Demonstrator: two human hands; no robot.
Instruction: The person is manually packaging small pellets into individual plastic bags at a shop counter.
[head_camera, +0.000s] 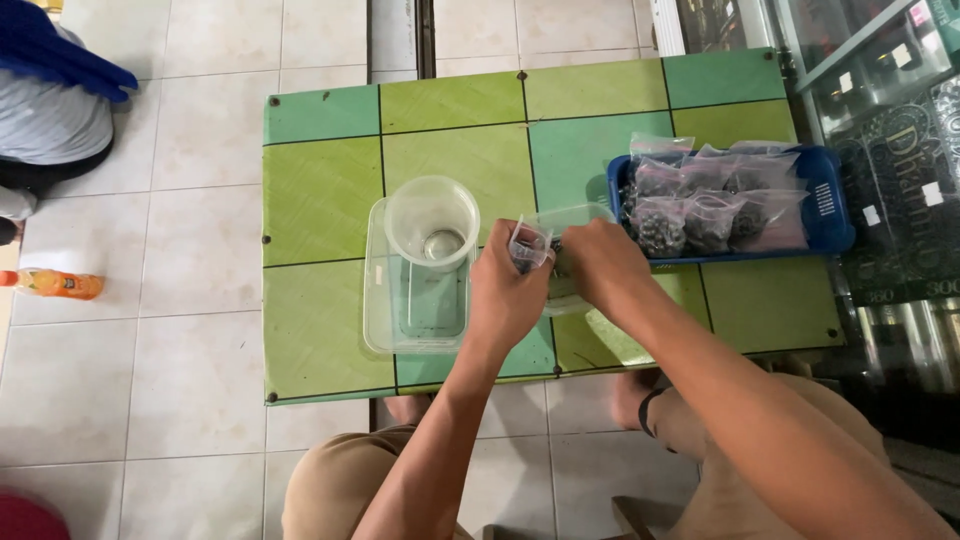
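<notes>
Bagging job, looks roughly mid-run. Already done: a heap of filled little clear bags (700, 205), dark bits inside, stacked in the blue plastic basket (835, 215) at the right end of the green-tiled tabletop (320, 190). Still in hand: one small clear bag (527, 243), pinched at its mouth by the left hand (508, 295), fingers curled round it just above the tabletop's middle. Right hand (603, 262) right beside it, fingers bunched over a clear plastic tub (570, 215); can't tell whether pinching anything or just dipping in. Tub contents mostly hidden, so no idea how much is left to bag. Further left: a clear round cup (432, 220), seemingly empty, sitting in a shallow rectangular clear tray (378, 300). All thin glossy plastic, crinkly bags, smooth painted tabletop. Orange bottle (55, 284) lying on the floor tiles.
</notes>
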